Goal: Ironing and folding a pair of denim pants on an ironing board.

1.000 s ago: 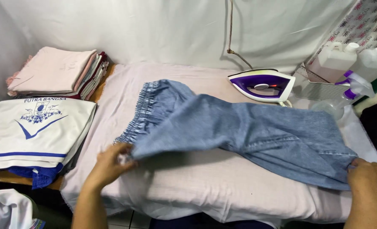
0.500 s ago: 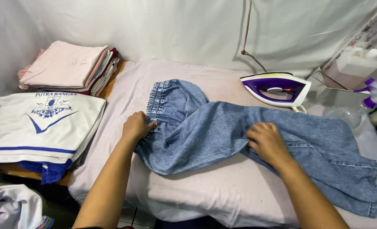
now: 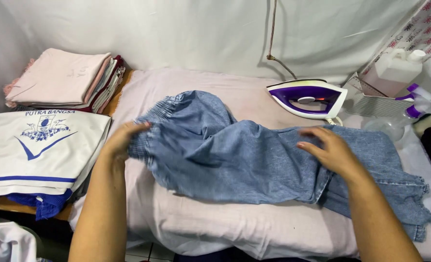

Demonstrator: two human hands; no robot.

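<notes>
Nearest to me, two bare forearms reach out over the front edge of the padded ironing surface [image 3: 215, 228], which is draped in a pale pink cloth. A pair of light blue jeans [image 3: 244, 160] lies across that surface, rumpled, with the elastic waistband toward the left and the frayed leg hems trailing off to the right end. The left hand [image 3: 121, 140] rests at the waistband end of the jeans, its grip loosely curled on the gathered denim rather than clenched. The right hand [image 3: 329, 150] lies flat and released on the leg of the jeans, fingers spread and pressing the fabric down, grasping nothing. Left of the jeans, beside the surface, sits a folded white shirt with blue trim [image 3: 36, 150] on top of a small pile, and beyond it, farther back, a stack of folded pink and pale clothes [image 3: 65, 80]. Behind the jeans, toward the right, a purple and white steam iron [image 3: 307, 97] stands on the surface, its cord [image 3: 273, 39] running up along the white sheet backdrop. Right of the iron is a clear spray bottle with a purple trigger [image 3: 404, 116], and behind that two translucent plastic jugs [image 3: 395, 70].
</notes>
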